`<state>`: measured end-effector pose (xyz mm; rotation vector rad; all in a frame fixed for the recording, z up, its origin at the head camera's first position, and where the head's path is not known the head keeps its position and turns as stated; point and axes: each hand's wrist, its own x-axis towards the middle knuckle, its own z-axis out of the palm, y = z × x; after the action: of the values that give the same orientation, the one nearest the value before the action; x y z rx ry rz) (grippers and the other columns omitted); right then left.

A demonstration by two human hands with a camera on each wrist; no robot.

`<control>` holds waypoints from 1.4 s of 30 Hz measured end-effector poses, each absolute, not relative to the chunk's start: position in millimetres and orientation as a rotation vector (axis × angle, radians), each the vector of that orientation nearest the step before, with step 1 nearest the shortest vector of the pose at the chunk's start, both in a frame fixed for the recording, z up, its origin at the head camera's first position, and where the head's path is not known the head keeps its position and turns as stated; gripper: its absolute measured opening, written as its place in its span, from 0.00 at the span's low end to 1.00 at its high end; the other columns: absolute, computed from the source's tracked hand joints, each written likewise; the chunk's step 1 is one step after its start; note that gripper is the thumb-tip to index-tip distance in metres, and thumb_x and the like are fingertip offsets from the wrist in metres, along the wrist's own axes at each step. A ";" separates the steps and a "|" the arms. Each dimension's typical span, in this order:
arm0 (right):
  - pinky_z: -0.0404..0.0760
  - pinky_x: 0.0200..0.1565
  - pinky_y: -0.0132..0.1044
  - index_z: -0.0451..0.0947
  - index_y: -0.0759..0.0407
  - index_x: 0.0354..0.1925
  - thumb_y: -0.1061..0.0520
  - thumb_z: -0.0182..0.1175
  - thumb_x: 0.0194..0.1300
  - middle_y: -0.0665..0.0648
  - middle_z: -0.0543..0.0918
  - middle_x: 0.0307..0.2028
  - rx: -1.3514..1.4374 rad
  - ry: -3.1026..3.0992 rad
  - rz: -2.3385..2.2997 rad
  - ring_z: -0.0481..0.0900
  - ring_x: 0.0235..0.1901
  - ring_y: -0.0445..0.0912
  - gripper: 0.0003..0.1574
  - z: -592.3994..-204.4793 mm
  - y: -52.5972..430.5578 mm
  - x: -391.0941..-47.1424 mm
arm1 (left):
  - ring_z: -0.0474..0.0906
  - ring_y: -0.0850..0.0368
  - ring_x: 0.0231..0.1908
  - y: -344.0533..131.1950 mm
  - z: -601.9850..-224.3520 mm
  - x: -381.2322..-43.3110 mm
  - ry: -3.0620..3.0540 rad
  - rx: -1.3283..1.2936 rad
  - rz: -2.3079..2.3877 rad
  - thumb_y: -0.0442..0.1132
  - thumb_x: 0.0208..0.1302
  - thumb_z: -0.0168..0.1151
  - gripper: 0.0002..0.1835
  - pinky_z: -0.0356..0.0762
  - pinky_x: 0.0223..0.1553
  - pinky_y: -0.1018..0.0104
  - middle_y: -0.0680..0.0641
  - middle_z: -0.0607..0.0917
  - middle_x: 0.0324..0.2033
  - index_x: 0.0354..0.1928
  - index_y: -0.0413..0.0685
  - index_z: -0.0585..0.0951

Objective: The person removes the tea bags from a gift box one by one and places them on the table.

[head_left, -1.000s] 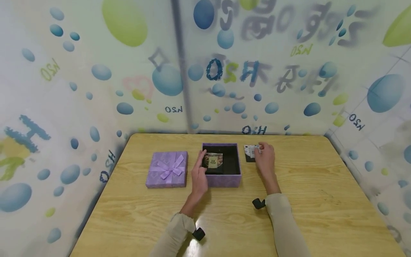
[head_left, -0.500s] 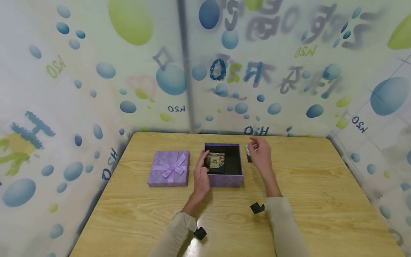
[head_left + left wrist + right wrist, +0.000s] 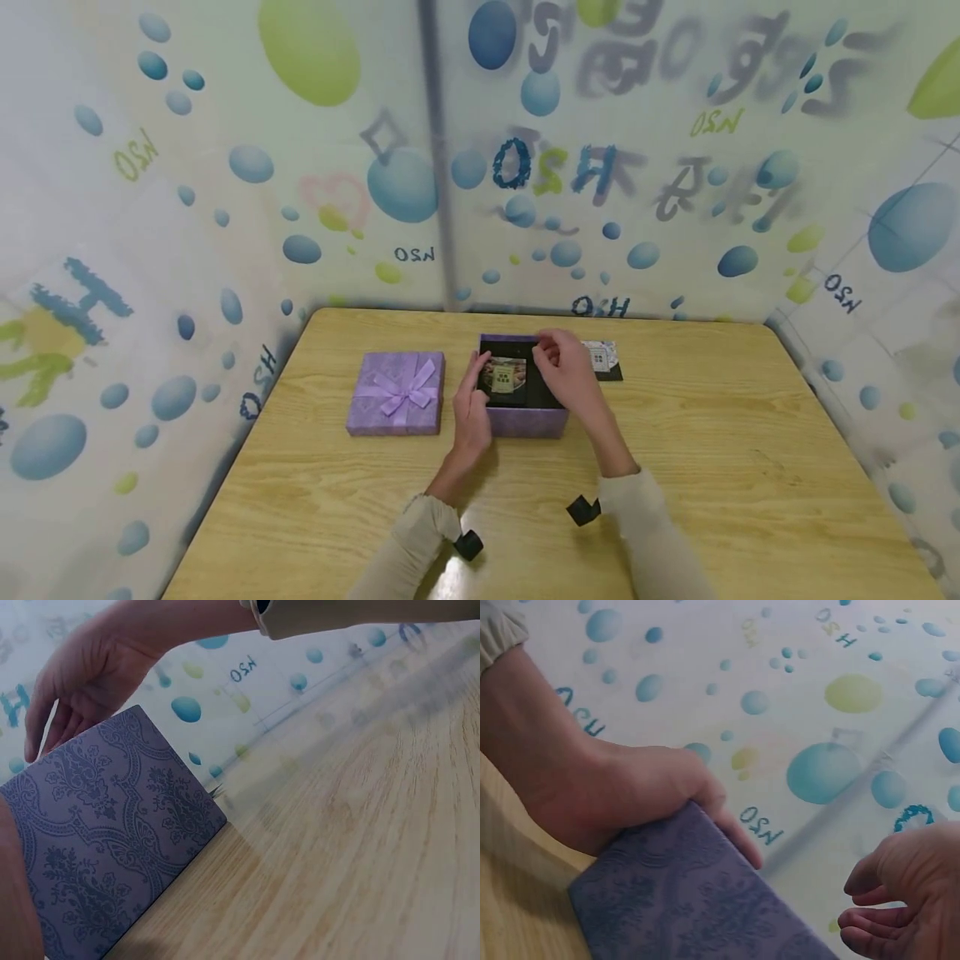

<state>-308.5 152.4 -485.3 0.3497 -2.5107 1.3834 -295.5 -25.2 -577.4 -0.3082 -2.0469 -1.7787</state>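
An uncovered purple gift box [image 3: 527, 422] with a black inside stands mid-table. At its left wall my left hand [image 3: 471, 417] holds the box, the thumb hooked over the rim and the fingers along the side. A square packet [image 3: 506, 379] with a food picture and pale label lies in its left part. My right hand [image 3: 572, 371] is over the box's right side, hiding that rim. In the right wrist view the right hand's thumb and fingers [image 3: 874, 922] are loosely bent, nothing visible between them. The box's patterned side [image 3: 120, 832] fills the left wrist view's lower left.
A purple lid [image 3: 397, 393] with a ribbon bow lies left of the box. Right of the box, partly behind my right hand, is a black-and-white packet [image 3: 606, 358]. The wooden table [image 3: 750, 483] meets a wall [image 3: 660, 208] printed with bubbles.
My right hand has moved left from the black-and-white packet to over the box's right side, uncovering more of that packet. My left hand stays at the box, and the packet inside has not moved.
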 end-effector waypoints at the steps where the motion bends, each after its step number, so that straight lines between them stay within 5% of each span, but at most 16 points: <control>1: 0.82 0.44 0.42 0.80 0.70 0.59 0.63 0.59 0.75 0.63 0.84 0.45 0.361 -2.525 1.379 0.83 0.42 0.51 0.18 -486.4 149.3 -308.1 | 0.59 0.45 0.78 -25.3 -576.8 -295.4 -2.050 -0.310 -1.780 0.23 0.62 0.37 0.37 0.55 0.76 0.47 0.38 0.68 0.75 0.73 0.45 0.75; 13: 0.84 0.42 0.47 0.81 0.68 0.57 0.64 0.61 0.72 0.63 0.84 0.45 0.533 -2.785 1.108 0.83 0.39 0.50 0.17 -505.5 107.4 -303.4 | 0.60 0.42 0.77 -35.7 -580.2 -290.6 -2.081 -0.294 -1.730 0.23 0.64 0.36 0.36 0.59 0.73 0.40 0.35 0.67 0.76 0.73 0.45 0.75; 23: 0.78 0.59 0.59 0.76 0.66 0.67 0.50 0.59 0.76 0.70 0.81 0.60 0.347 -3.067 0.882 0.79 0.59 0.66 0.29 -508.1 98.6 -298.9 | 0.58 0.40 0.77 -38.4 -583.1 -285.3 -2.018 -0.316 -1.764 0.21 0.63 0.35 0.37 0.52 0.72 0.75 0.35 0.66 0.76 0.72 0.44 0.75; 27: 0.83 0.44 0.50 0.74 0.65 0.69 0.48 0.58 0.76 0.63 0.87 0.45 0.309 -3.105 0.896 0.85 0.40 0.55 0.32 -504.9 109.8 -300.8 | 0.59 0.39 0.77 -26.6 -582.3 -290.9 -1.990 -0.356 -1.787 0.21 0.62 0.36 0.36 0.52 0.72 0.76 0.32 0.67 0.75 0.71 0.42 0.76; 30: 0.74 0.25 0.41 0.72 0.65 0.70 0.48 0.57 0.77 0.57 0.82 0.26 0.311 -3.119 0.989 0.73 0.19 0.45 0.32 -505.3 110.4 -300.5 | 0.59 0.40 0.77 -26.6 -582.9 -290.5 -2.001 -0.346 -1.801 0.21 0.63 0.35 0.36 0.51 0.72 0.76 0.31 0.66 0.75 0.72 0.43 0.76; 33: 0.67 0.20 0.39 0.71 0.65 0.71 0.49 0.56 0.77 0.58 0.79 0.21 0.310 -3.113 1.033 0.66 0.14 0.44 0.33 -505.8 110.5 -300.5 | 0.58 0.41 0.78 -26.8 -583.6 -290.9 -1.999 -0.344 -1.807 0.21 0.64 0.36 0.37 0.51 0.72 0.75 0.32 0.66 0.75 0.72 0.45 0.75; 37: 0.83 0.36 0.47 0.75 0.65 0.68 0.49 0.58 0.76 0.63 0.88 0.43 0.305 -3.067 0.972 0.84 0.33 0.52 0.31 -505.8 110.3 -300.5 | 0.59 0.40 0.77 -26.5 -584.0 -292.3 -1.978 -0.351 -1.791 0.20 0.63 0.37 0.36 0.52 0.72 0.76 0.34 0.68 0.75 0.71 0.44 0.76; 40: 0.83 0.51 0.55 0.77 0.65 0.66 0.49 0.59 0.76 0.65 0.85 0.56 0.288 -3.048 0.958 0.85 0.51 0.60 0.29 -505.8 110.4 -300.6 | 0.60 0.38 0.77 -25.3 -584.0 -293.3 -1.977 -0.339 -1.779 0.20 0.62 0.37 0.36 0.52 0.71 0.77 0.33 0.68 0.74 0.70 0.40 0.76; 42: 0.83 0.52 0.58 0.78 0.65 0.65 0.50 0.59 0.75 0.66 0.85 0.57 0.280 -3.028 0.964 0.84 0.53 0.62 0.28 -505.4 111.1 -300.8 | 0.60 0.36 0.76 -24.0 -583.2 -293.7 -1.984 -0.327 -1.781 0.19 0.62 0.36 0.35 0.52 0.71 0.77 0.31 0.68 0.74 0.70 0.38 0.76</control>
<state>-300.8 111.1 -505.4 0.2799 -3.0277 0.9636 -293.7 -24.0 -583.2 -0.3272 -1.9841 -1.7812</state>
